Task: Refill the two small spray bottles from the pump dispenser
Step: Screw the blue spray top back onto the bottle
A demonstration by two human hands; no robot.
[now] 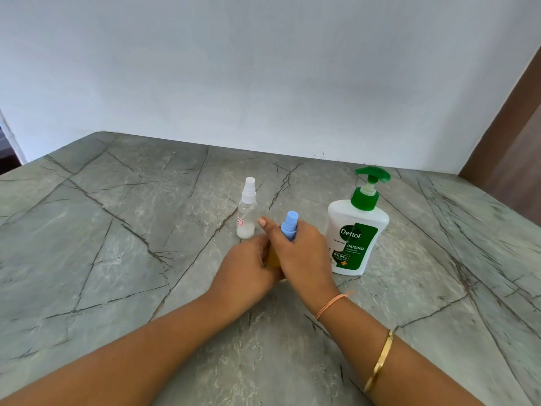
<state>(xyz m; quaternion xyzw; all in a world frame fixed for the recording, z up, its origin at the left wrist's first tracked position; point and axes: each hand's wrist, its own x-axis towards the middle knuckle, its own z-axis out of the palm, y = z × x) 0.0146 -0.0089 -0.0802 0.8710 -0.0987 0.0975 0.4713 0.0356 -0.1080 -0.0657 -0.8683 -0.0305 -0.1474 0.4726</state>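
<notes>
A small amber spray bottle [273,259] with a blue spray top [289,225] stands on the grey marble counter [117,244] between both hands. My left hand [246,268] grips its body from the left. My right hand [298,250] curls round its neck and blue top, thumb raised. Most of the amber body is hidden by the hands. Just behind stands a clear spray bottle [246,212] with a white top and a little whitish liquid at the bottom. To the right is a white pump dispenser [355,230] with a green pump head and green label, upright, untouched.
A pale wall [263,68] rises at the back of the counter. A brown wooden panel [515,159] stands at the far right. The counter's left edge drops off at the far left.
</notes>
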